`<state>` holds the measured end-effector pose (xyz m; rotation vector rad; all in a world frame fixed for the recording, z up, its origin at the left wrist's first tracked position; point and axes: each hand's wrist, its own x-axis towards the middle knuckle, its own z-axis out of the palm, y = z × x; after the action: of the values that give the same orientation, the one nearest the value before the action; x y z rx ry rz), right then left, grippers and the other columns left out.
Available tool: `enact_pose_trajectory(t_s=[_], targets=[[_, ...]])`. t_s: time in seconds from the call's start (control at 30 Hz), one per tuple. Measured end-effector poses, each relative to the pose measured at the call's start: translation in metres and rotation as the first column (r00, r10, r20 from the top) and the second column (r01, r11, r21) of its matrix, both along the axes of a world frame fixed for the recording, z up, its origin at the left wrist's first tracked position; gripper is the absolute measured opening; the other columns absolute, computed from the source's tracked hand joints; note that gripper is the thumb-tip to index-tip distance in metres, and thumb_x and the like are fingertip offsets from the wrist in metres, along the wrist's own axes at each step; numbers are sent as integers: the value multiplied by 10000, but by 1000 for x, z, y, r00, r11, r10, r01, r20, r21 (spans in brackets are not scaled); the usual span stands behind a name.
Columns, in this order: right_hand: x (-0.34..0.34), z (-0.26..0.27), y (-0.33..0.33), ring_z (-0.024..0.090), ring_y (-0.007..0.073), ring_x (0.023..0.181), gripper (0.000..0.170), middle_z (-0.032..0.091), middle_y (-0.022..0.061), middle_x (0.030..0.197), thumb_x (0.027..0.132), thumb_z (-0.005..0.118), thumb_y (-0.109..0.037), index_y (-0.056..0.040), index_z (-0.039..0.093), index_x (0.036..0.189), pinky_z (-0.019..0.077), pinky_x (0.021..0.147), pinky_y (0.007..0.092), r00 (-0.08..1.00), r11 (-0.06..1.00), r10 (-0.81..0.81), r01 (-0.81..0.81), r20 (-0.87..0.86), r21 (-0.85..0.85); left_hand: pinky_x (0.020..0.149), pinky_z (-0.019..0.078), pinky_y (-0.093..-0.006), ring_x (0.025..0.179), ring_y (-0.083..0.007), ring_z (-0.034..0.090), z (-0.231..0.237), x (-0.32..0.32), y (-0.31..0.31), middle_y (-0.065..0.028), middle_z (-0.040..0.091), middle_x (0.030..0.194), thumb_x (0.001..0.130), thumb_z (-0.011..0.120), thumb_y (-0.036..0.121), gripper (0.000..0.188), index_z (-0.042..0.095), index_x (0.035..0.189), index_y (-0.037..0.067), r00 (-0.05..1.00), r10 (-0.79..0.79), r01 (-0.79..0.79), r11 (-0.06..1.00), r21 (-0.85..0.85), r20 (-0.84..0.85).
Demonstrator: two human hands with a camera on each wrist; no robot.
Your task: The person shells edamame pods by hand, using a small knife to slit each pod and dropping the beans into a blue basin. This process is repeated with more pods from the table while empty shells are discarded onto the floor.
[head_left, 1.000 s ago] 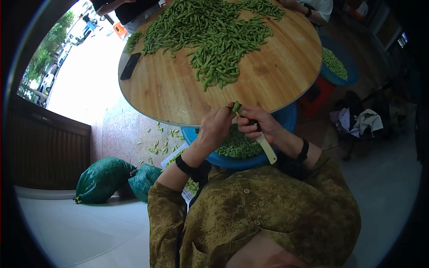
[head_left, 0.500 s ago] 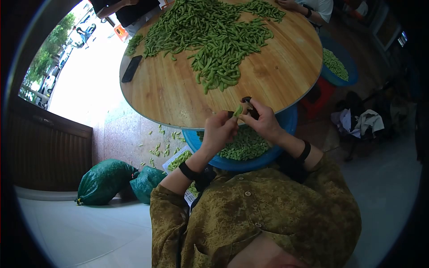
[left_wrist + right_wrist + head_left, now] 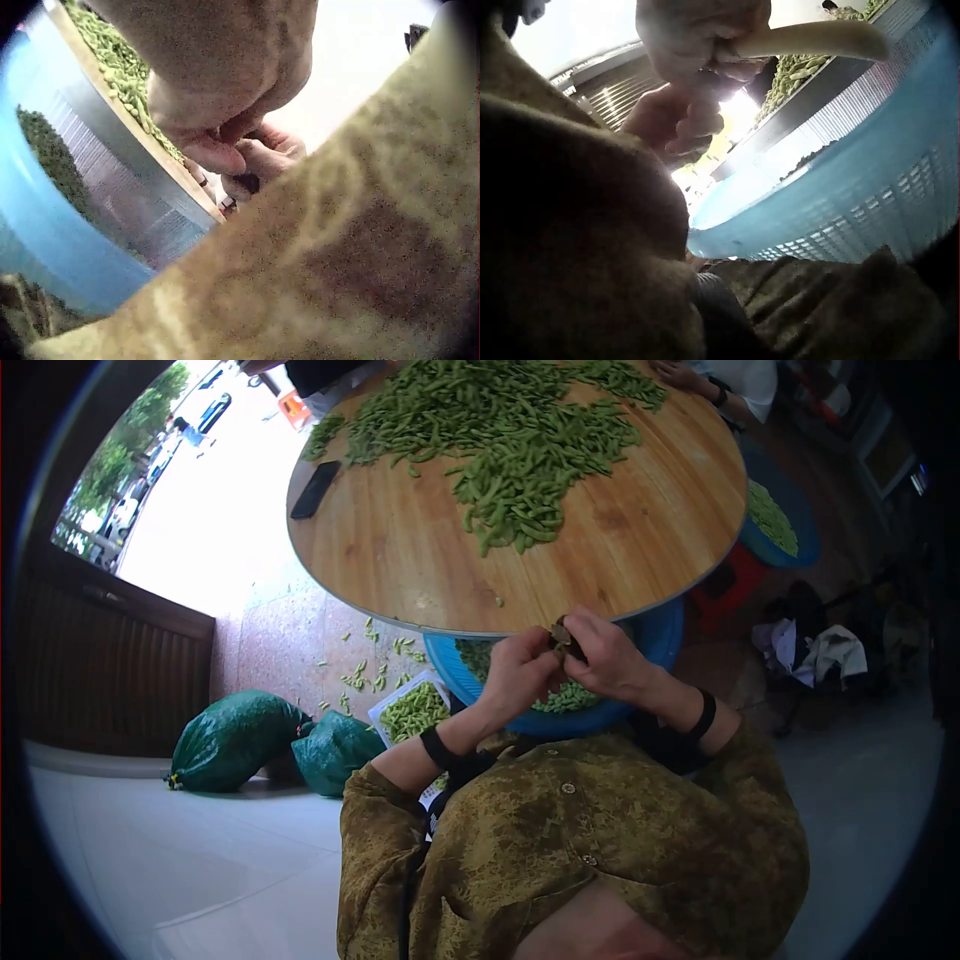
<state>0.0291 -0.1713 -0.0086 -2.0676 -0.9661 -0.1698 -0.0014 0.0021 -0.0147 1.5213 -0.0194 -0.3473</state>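
In the head view my two hands meet at the near edge of the round wooden table (image 3: pixel 420 580), over a blue basket (image 3: pixel 440 660) of shelled green beans. My right hand (image 3: pixel 612 660) grips a tool by its slim cream handle (image 3: pixel 817 40), which sticks out of the fist in the right wrist view. The left hand (image 3: pixel 522 675) has its fingers bent, thumb and fingertips against the right hand's fingers. A small brownish-grey piece (image 3: pixel 561 633) shows between the hands; I cannot tell what the left fingers hold. A heap of green soybean pods (image 3: pixel 520 500) covers the table's far side.
A black phone (image 3: pixel 316 490) lies at the table's left. Pods fill a white crate (image 3: pixel 377 712) beside my left arm; others litter the floor. Two green sacks (image 3: pixel 235 740) stand at left. Another blue tub (image 3: pixel 808 550) of beans is at right. People stand across the table.
The green pod seen between my fingers earlier is out of sight now. Both hands have drawn closer together, and the cream handle, visible in the head view a second ago, is hidden there.
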Motion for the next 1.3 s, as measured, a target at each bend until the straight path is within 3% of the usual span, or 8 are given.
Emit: enact_pose_trajectory(t_s=[0.6,0.87,0.93,0.97,1.03,1.07,1.13,1.3], targets=[[10,0,2,532,428,767,236,496,214,829,717,591,-69,6,459,898,430,637,474,1000,994,-21,19,-16,-104,492,460,-295,532,-124,571,19,-14,31,-79,573,591,771,557,32,71,582,795,-30,993,-48,25,980,198,112],[28,13,3,552,396,830,223,558,199,857,752,615,-146,2,541,902,444,698,465,991,953,112,-128,-75,-274,484,431,-269,542,-146,569,25,-22,158,-60,561,608,827,498,105,183,642,862,-1,947,310,-320,926,199,80],[48,13,20,544,355,828,233,529,172,850,753,638,-140,-7,539,918,438,696,435,996,975,85,-88,-25,-205,588,479,-324,650,-244,619,19,-26,187,-129,603,675,833,530,115,201,654,948,7,886,88,-427,539,727,455],[58,8,31,557,365,861,222,548,177,880,755,625,-143,-13,548,917,451,719,452,997,968,78,-78,-8,-239,588,479,-324,650,-244,619,17,-27,192,-129,603,675,833,530,115,201,654,948,7,885,80,-425,543,724,459],[70,3,55,569,375,895,213,568,182,910,756,613,-146,-18,556,917,465,743,469,998,962,60,-56,7,-267,649,487,-365,711,-307,622,17,-27,197,-172,622,762,822,583,124,206,661,985,26,835,-91,-513,226,828,543],[73,4,66,574,380,898,213,567,187,922,758,611,-145,-15,559,918,472,745,470,998,950,63,-61,-6,-308,649,487,-365,711,-307,622,18,-20,195,-172,622,762,822,583,124,206,661,985,26,833,-102,-513,229,827,544],[78,-3,82,579,384,902,213,566,192,934,759,609,-143,-11,562,920,480,747,471,998,935,55,-55,-11,-351,641,485,-364,708,-298,626,24,3,178,-162,632,786,801,627,124,191,666,961,27,842,-3,-444,564,696,540],[71,-10,79,591,417,892,221,564,229,946,768,604,-128,19,566,928,493,743,473,981,881,185,-194,-62,-431,675,480,-437,796,-372,620,26,84,121,-191,636,844,808,616,175,179,653,893,22,765,-172,-383,653,653,621]])
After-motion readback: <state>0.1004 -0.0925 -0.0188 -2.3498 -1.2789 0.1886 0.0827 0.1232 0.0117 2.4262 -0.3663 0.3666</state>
